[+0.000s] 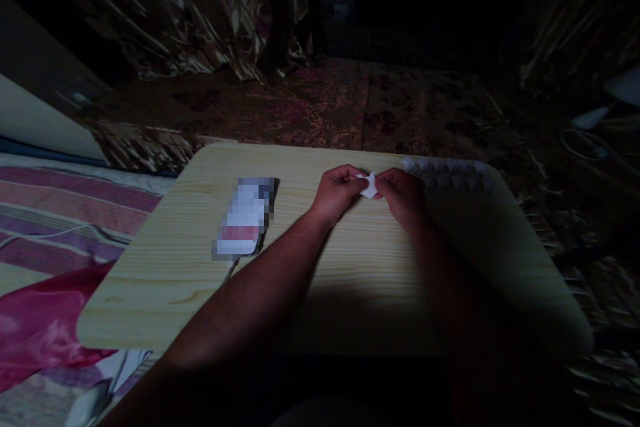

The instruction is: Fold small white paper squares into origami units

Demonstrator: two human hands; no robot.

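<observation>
Above the far middle of a light wood-grain table (pixel 370 267), a small piece of white folded paper (pixel 369 187) is pinched between both hands. My left hand (pixel 337 192) is closed on its left side, thumb and fingers together. On the right side, my right hand (pixel 403 193) is closed on the same paper. Just beyond my right hand, two rows of small pale folded pieces (pixel 457 173) stand along the table's far right edge; their exact shape is hard to make out in the dim light.
A phone-like device (pixel 245 217), its screen blurred out, lies left of my hands with a white cable (pixel 230 270) attached. A striped bed cover (pixel 65 203) and pink cloth (pixel 50 320) lie at the left. Patterned dark fabric (pixel 300 103) lies beyond the table; a white lamp-like object (pixel 623 87) is at the right.
</observation>
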